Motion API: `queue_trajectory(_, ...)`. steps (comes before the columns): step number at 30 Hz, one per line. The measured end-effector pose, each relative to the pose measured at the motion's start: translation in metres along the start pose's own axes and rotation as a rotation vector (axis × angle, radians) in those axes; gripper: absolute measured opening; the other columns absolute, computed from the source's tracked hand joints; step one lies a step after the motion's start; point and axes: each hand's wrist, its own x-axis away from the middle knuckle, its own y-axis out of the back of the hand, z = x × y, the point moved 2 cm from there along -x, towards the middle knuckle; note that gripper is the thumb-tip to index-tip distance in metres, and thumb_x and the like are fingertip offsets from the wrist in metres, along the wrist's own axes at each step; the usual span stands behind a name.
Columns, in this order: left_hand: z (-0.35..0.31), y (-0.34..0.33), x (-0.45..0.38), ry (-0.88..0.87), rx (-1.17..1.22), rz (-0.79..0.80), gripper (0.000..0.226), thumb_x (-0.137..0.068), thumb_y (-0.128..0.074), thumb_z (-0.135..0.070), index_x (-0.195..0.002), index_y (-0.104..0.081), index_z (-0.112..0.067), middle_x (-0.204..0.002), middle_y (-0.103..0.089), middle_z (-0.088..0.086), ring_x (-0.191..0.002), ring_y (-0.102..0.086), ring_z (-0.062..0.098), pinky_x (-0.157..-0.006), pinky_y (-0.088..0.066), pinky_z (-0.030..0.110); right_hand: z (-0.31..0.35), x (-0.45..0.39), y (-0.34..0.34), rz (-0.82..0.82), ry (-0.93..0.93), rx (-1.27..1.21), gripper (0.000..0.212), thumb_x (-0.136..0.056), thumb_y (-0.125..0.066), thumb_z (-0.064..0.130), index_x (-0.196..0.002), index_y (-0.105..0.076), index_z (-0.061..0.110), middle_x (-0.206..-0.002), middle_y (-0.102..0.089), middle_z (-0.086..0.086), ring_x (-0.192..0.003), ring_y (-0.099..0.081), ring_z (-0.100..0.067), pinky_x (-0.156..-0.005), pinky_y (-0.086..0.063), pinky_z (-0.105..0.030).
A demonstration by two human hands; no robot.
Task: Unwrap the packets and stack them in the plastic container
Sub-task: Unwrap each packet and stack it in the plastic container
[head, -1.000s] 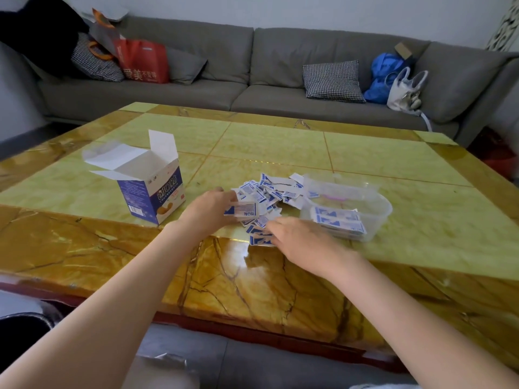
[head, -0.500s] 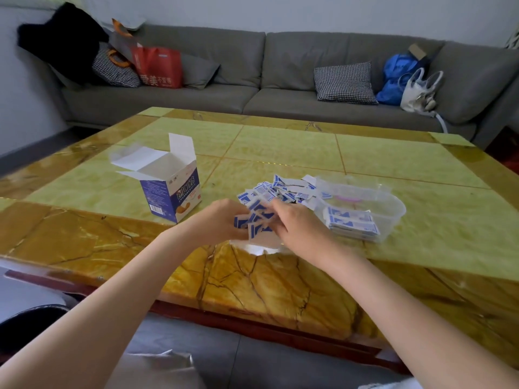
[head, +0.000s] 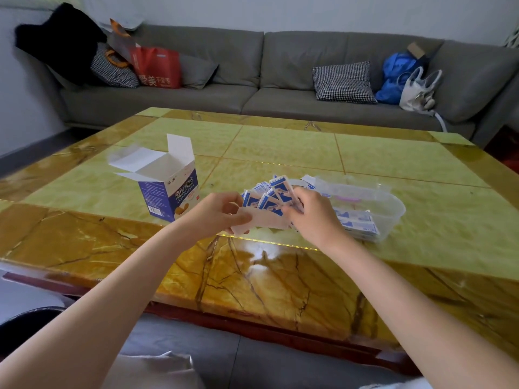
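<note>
Both hands are raised over the table (head: 280, 153): a pale wrapper (head: 261, 221) is pinched by the left hand (head: 217, 213), while blue-and-white packets (head: 269, 199) are gripped by the right hand (head: 311, 213), likely for pulling free. Stacked packets lie in the plastic container (head: 393, 209) just right.

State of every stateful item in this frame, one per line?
Cardboard box: upright, top flaps open.
Plastic container: lidless, packets stacked inside.
Loose packets: heaped on the table.
Left hand: grips a pale sheet.
Right hand: pinches fanned packets.
</note>
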Motion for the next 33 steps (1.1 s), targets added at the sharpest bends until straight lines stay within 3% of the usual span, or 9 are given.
queue_trajectory(5,0.001,0.000,-0.003,-0.017,-0.079,-0.077,0.014,-0.089,-0.054,-0.011,-0.078,-0.046,-0.013,-0.085,-0.074,0.003,-0.087,-0.070,0.020,-0.084,-0.052,0.039,-0.002,-0.002,0.003,-0.106,-0.046,-0.075,0.025,-0.095,-0.043,0.010,-0.071,-0.041,0.015,-0.075,-0.057,0.000,-0.070,-0.062,-0.020,-0.042,-0.036,-0.011)
queue_trajectory(8,0.001,0.000,-0.003,-0.041,-0.133,-0.112,0.024,-0.088,-0.054,-0.009,-0.068,-0.041,-0.015,-0.078,-0.069,0.003,-0.084,-0.068,0.020,-0.072,-0.049,0.034,-0.001,-0.003,0.006,-0.108,-0.107,-0.278,0.014,-0.098,-0.038,0.014,-0.100,-0.048,0.004,-0.100,-0.064,-0.009,-0.070,-0.066,-0.016,-0.055,-0.048,-0.023)
queue_trajectory(12,-0.001,0.001,-0.001,-0.133,-0.228,-0.196,0.034,-0.081,-0.061,-0.010,-0.058,-0.038,-0.018,-0.078,-0.060,0.006,-0.079,-0.056,0.019,-0.072,-0.047,0.037,-0.003,-0.001,0.000,0.046,-0.302,-0.566,0.018,-0.098,-0.039,0.013,-0.112,-0.050,0.010,-0.111,-0.063,-0.008,-0.090,-0.064,-0.022,-0.075,-0.052,-0.034)
queue_trajectory(15,-0.011,-0.004,0.001,-0.215,-0.224,-0.161,0.036,-0.077,-0.070,-0.015,-0.056,-0.041,-0.021,-0.080,-0.051,-0.005,-0.080,-0.053,0.014,-0.075,-0.045,0.032,0.002,0.002,-0.002,0.195,-0.470,-1.123,0.021,-0.096,-0.040,0.004,-0.115,-0.051,0.006,-0.098,-0.063,-0.011,-0.074,-0.066,-0.023,-0.062,-0.056,-0.033)
queue_trajectory(19,-0.017,-0.017,0.000,-0.209,-0.200,-0.028,0.029,-0.071,-0.076,-0.025,-0.061,-0.049,-0.021,-0.084,-0.051,-0.007,-0.080,-0.053,0.011,-0.074,-0.045,0.023,0.004,0.000,0.000,0.218,-0.482,-1.291,0.026,-0.096,-0.041,0.005,-0.119,-0.053,0.004,-0.098,-0.059,-0.014,-0.077,-0.060,-0.022,-0.055,-0.056,-0.029)
queue_trajectory(24,-0.018,-0.013,0.001,-0.170,-0.114,-0.025,0.014,-0.079,-0.069,-0.021,-0.076,-0.056,-0.020,-0.074,-0.057,-0.010,-0.065,-0.049,0.004,-0.059,-0.038,0.010,0.002,-0.002,0.003,0.165,-0.426,-1.216,0.028,-0.096,-0.040,0.005,-0.121,-0.052,0.003,-0.098,-0.063,-0.012,-0.081,-0.060,-0.022,-0.062,-0.054,-0.030)
queue_trajectory(29,-0.011,-0.003,0.004,-0.112,-0.101,0.037,0.027,-0.082,-0.066,-0.012,-0.097,-0.046,-0.024,-0.098,-0.069,0.001,-0.085,-0.064,0.021,-0.076,-0.053,0.033,0.007,-0.002,0.009,0.109,-0.224,-0.649,0.022,-0.096,-0.045,0.015,-0.116,-0.052,0.012,-0.115,-0.060,-0.003,-0.105,-0.058,-0.016,-0.095,-0.046,-0.036)
queue_trajectory(31,-0.009,-0.002,0.005,-0.111,-0.148,0.090,0.034,-0.081,-0.066,-0.009,-0.101,-0.045,-0.028,-0.103,-0.069,0.000,-0.093,-0.066,0.018,-0.083,-0.055,0.037,0.014,0.000,0.012,0.176,-0.088,-0.306,0.007,-0.096,-0.045,0.019,-0.096,-0.052,0.019,-0.101,-0.057,0.005,-0.091,-0.056,-0.007,-0.080,-0.047,-0.024)
queue_trajectory(33,-0.008,-0.004,0.006,-0.135,-0.226,0.116,0.040,-0.081,-0.067,-0.010,-0.106,-0.044,-0.029,-0.104,-0.067,-0.001,-0.094,-0.066,0.013,-0.082,-0.056,0.033,0.018,0.004,0.007,0.292,0.015,-0.053,0.021,-0.096,-0.045,0.017,-0.077,-0.041,0.026,-0.080,-0.046,0.012,-0.070,-0.046,-0.001,-0.058,-0.033,-0.015)
